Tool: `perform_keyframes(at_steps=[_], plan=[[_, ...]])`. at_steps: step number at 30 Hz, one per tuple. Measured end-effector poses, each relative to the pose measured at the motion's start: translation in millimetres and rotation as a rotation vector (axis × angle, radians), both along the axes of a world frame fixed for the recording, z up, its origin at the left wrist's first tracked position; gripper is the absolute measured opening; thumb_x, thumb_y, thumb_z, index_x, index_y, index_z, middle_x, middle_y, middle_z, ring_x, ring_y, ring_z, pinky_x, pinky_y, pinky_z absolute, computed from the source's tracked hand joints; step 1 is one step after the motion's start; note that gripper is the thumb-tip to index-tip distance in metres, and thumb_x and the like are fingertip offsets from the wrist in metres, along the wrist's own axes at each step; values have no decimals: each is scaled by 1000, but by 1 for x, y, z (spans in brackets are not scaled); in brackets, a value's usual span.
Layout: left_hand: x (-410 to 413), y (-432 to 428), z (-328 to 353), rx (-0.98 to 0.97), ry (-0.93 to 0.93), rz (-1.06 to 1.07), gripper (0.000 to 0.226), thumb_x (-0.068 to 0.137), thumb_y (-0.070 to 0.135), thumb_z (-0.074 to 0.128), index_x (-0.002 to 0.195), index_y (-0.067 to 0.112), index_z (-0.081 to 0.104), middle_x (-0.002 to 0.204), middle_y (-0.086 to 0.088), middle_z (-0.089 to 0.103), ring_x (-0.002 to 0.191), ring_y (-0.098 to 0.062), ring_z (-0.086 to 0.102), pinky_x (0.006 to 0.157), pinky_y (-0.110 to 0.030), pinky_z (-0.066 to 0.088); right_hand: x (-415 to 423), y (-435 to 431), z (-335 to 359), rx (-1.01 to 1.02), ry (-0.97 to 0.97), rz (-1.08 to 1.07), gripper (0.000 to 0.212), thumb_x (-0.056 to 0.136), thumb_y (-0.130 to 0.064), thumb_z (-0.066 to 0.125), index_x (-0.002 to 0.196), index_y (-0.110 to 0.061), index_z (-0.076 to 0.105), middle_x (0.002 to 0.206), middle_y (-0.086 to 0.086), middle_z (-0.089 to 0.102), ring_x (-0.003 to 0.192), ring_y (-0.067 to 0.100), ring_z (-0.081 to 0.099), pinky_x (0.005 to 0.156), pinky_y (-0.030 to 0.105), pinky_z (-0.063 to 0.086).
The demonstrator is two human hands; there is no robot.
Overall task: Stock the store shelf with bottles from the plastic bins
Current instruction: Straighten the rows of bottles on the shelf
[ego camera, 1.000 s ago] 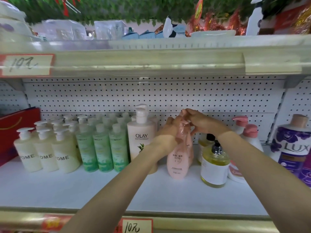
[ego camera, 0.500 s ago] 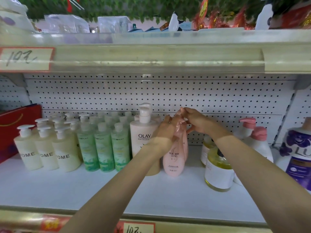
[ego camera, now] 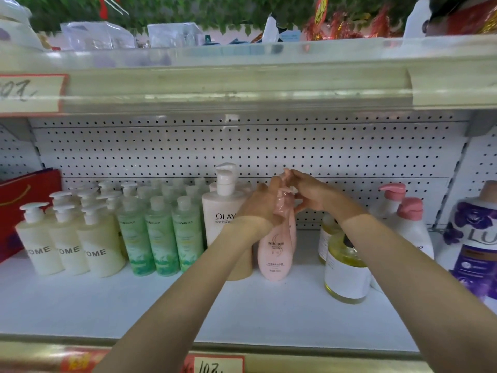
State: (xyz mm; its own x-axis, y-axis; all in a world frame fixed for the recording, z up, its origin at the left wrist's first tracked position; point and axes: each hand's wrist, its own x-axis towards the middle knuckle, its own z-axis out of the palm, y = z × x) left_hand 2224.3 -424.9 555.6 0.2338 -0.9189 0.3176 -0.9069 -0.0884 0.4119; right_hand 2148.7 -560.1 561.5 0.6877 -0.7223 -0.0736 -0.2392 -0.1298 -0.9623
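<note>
Pink bottle (ego camera: 275,251) stands upright midway along the white shelf (ego camera: 188,305), just right of the Olay bottle (ego camera: 220,219). A person's left hand (ego camera: 258,208) grips its neck, and the right hand (ego camera: 309,192) pinches its pump top. Placement looks nearly finished; next, both hands should release gently so nothing tips. Readable: "LU" on a purple bottle (ego camera: 478,238), "OLAY", "OME" on cream bottles (ego camera: 96,249), "10" on a price tag (ego camera: 217,366).

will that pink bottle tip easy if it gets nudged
Probably tippy: the pink bottle is tall and slim on a small base. Likely stiff plastic, as it shows no dent under the grip of the left hand. Its glossy surface could be slippery.
</note>
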Motion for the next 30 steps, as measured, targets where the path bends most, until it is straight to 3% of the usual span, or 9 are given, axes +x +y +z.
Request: perform_keyframes(at_steps=[3,6,8,10,13,17,23,27,30], plan=[[-1,-1,3,27,20,-12,60,81,8,65,129,12,29,117,-16,55,105,-32,53,86,-40,46,-1,-2,-13,105,71,80,53,91,-66,23,105,-27,56,114,8,61,103,30,59,83,51,52],[4,-2,1,42,29,-20,64,80,7,69,131,13,30,121,-13,55,109,-30,52,86,-36,45,2,-5,-27,130,128,106,77,75,-82,13,101,-26,60,100,6,64,93,29,61,73,41,51],[8,-3,0,59,12,-26,67,79,10,71,133,14,31,125,-13,54,112,-30,51,91,-38,43,0,-10,-31,160,109,127,80,70,-84,19,106,-26,60,106,7,64,100,30,60,81,48,51],[11,-4,0,68,-6,-17,66,80,12,70,133,13,32,124,-14,55,111,-31,51,91,-38,43,-7,-10,-28,196,69,182,71,75,-78,24,109,-26,59,112,5,63,106,30,58,88,54,48],[13,-3,0,67,-5,0,65,80,11,70,134,11,33,121,-15,55,109,-31,52,87,-35,43,-19,-12,-22,128,77,257,51,84,-62,36,115,-26,53,113,4,62,100,27,60,88,51,49],[12,-3,0,78,-29,5,71,81,10,70,139,15,29,124,-16,54,111,-32,52,90,-36,43,-25,-24,-21,-25,181,248,61,84,-31,65,137,-22,37,128,6,58,114,25,57,97,53,44],[5,-11,-5,92,-88,21,82,83,9,67,147,20,17,122,-17,54,112,-33,51,95,-40,42,-15,-24,-35,-41,56,221,36,93,-12,56,127,-20,46,120,13,62,107,28,63,89,55,51],[5,-11,-5,71,-99,33,79,83,9,67,145,18,19,121,-19,54,113,-34,50,94,-40,41,-7,-21,-40,-75,17,235,37,93,2,48,125,-17,48,113,16,62,98,30,64,86,55,51],[5,-11,-4,76,-102,34,71,83,10,67,140,13,26,120,-20,54,113,-33,50,92,-39,41,1,-17,-40,-72,15,249,29,94,4,45,112,-18,53,95,9,64,79,20,67,71,43,56]])
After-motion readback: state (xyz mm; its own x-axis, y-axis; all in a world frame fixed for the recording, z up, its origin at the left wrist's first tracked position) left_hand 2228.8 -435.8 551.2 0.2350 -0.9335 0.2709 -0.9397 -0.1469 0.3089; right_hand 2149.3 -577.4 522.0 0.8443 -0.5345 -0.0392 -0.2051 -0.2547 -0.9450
